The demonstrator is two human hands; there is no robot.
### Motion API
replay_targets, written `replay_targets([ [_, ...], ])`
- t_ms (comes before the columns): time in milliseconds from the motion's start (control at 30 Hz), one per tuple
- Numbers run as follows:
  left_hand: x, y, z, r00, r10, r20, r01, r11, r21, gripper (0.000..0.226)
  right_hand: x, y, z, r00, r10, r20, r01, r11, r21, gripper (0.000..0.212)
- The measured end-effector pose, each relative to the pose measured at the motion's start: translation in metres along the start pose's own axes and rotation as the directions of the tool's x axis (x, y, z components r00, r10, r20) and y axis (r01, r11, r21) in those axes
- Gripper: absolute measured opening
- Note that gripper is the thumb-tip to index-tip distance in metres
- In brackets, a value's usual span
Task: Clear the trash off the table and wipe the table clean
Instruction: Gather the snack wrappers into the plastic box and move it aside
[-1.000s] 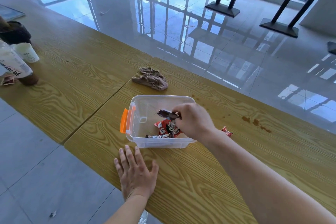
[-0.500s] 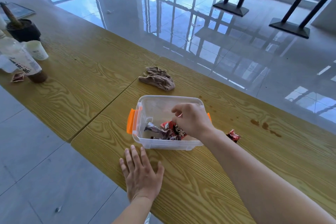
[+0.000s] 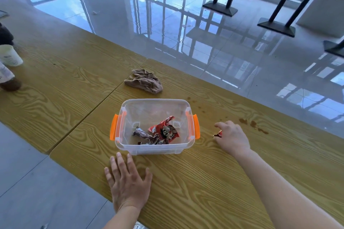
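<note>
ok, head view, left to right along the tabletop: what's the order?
Paper cup → brown cloth → clear bin with wrappers inside → right hand on a small red wrapper → brown stains.

No legible text on the red wrapper (image 3: 165,130) or cup (image 3: 10,55).

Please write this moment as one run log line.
right hand: on small red wrapper | left hand: flat on table | bin: wrappers inside
</note>
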State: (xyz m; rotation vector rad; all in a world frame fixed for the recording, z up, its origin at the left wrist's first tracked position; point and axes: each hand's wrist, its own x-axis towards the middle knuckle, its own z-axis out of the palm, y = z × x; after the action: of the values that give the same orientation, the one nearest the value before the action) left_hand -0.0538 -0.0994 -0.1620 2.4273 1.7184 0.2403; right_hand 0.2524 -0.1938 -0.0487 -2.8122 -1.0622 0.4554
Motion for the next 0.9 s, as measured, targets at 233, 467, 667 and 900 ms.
replay_targets([
  [233,0.000,0.002,-0.003,0.999,-0.008,0.035,0.008,1.000,0.004,0.082,0.004,0.008,0.027,0.997,-0.023,0.071,0.028,0.998,-0.064,0.035],
  [467,0.000,0.001,-0.002,0.999,-0.007,0.032,0.007,1.000,-0.002,0.082,-0.007,0.002,0.008,0.989,-0.068,-0.134,0.081,0.993,0.090,0.020],
  [667,0.000,0.001,-0.004,0.999,-0.004,0.041,0.004,1.000,0.003,0.082,-0.017,-0.049,-0.049,0.898,-0.224,-0.378,0.343,0.895,0.285,0.023],
  [900,0.000,0.001,-0.006,0.998,-0.001,0.061,0.002,1.000,-0.003,0.082,-0.018,-0.114,-0.050,0.751,-0.544,-0.375,0.630,0.760,0.160,0.022],
])
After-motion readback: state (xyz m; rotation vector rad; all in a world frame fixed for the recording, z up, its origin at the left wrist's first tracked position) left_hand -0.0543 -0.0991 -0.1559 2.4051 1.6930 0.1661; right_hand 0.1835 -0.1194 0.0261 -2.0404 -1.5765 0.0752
